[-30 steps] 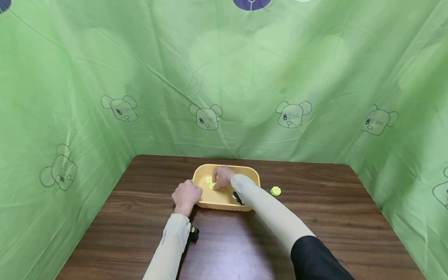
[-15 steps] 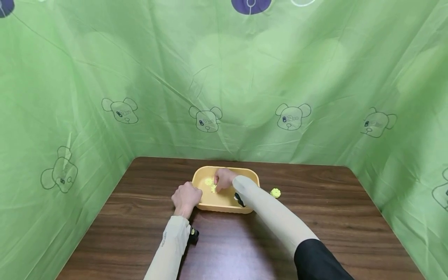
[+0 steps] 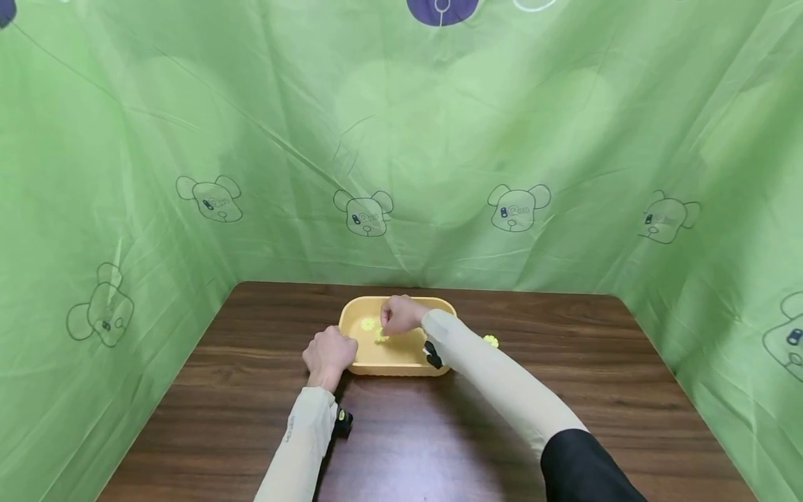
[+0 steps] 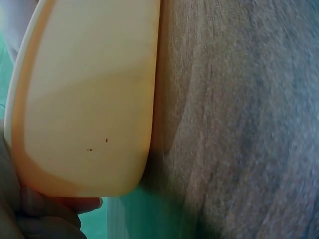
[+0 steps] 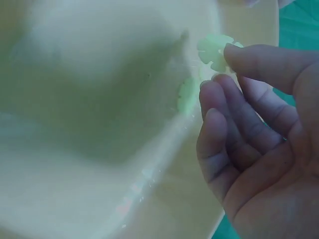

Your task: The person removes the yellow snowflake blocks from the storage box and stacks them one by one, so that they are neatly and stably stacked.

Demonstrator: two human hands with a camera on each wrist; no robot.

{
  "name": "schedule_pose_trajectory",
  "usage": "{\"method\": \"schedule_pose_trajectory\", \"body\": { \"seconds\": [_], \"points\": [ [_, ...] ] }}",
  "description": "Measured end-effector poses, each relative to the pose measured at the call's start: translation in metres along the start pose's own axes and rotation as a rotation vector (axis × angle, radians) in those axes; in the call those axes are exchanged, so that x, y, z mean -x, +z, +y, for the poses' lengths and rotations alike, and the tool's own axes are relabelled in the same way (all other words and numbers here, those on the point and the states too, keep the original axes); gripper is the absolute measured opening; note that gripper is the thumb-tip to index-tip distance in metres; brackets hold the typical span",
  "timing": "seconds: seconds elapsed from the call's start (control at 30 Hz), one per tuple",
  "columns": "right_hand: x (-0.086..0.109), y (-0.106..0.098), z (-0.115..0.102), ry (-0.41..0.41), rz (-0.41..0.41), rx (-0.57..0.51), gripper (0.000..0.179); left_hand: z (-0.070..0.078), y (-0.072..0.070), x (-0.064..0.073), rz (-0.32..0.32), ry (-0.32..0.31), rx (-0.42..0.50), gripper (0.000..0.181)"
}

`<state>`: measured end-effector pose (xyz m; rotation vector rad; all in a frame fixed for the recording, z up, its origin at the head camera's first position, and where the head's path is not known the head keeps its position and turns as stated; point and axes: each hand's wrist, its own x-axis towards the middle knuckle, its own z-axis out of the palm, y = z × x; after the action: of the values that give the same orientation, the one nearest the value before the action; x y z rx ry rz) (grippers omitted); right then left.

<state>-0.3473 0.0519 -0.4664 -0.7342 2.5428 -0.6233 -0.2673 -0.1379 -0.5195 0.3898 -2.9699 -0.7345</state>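
Note:
My right hand (image 3: 401, 315) is inside the yellow plastic tub (image 3: 401, 371). Between thumb and fingers it pinches a yellow-green, flower-shaped notched disc (image 5: 213, 49), a snowflake building disc by its look. Close below the fingertips, another notched disc (image 5: 186, 96) shows against the tub in the right wrist view. One disc (image 3: 367, 323) lies at the left of the tub floor in the head view. My left hand (image 3: 330, 352) grips the tub's left end, with fingers (image 4: 89, 204) at the rim and wall in the left wrist view.
To the right of the tub, a yellow-green notched piece (image 3: 491, 341) lies on the brown wooden table (image 3: 564, 390), partly behind my right sleeve. A green curtain (image 3: 439, 139) with printed bear faces hangs round the table's back and sides.
My right hand has lifted slightly within the tub, its wrist turning and shifting right. My left hand keeps its grip on the tub. The head view has shifted a little.

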Motion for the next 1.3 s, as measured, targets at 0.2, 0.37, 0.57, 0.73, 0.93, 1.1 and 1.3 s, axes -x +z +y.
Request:
{"method": "schedule_pose_trajectory", "body": {
  "seconds": [0.2, 0.37, 0.57, 0.73, 0.93, 1.1, 1.3],
  "points": [
    [0.015, -0.018, 0.013, -0.049, 0.092, -0.071, 0.012, -0.001, -0.001, 0.000, -0.002, 0.001, 0.008, 0.023],
    [0.037, -0.048, 0.037, -0.073, 0.169, -0.165, 0.013, -0.002, -0.002, 0.000, -0.002, 0.005, 0.000, 0.025],
    [0.076, -0.080, 0.073, 0.000, 0.252, -0.364, 0.019, 0.000, -0.002, -0.001, 0.002, 0.000, 0.001, 0.025],
    [0.108, -0.094, 0.109, 0.042, 0.298, -0.400, 0.024, 0.000, -0.001, -0.001, 0.012, -0.002, -0.005, 0.025],
    [0.138, -0.101, 0.143, 0.096, 0.299, -0.405, 0.023, 0.000, 0.000, 0.000, 0.002, 0.000, 0.003, 0.026],
    [0.153, -0.093, 0.161, 0.119, 0.291, -0.399, 0.023, 0.000, -0.001, 0.001, -0.007, -0.004, 0.008, 0.026],
    [0.157, -0.069, 0.170, 0.109, 0.227, -0.375, 0.018, 0.000, -0.001, 0.003, -0.004, 0.003, 0.024, 0.027]
  ]
}}
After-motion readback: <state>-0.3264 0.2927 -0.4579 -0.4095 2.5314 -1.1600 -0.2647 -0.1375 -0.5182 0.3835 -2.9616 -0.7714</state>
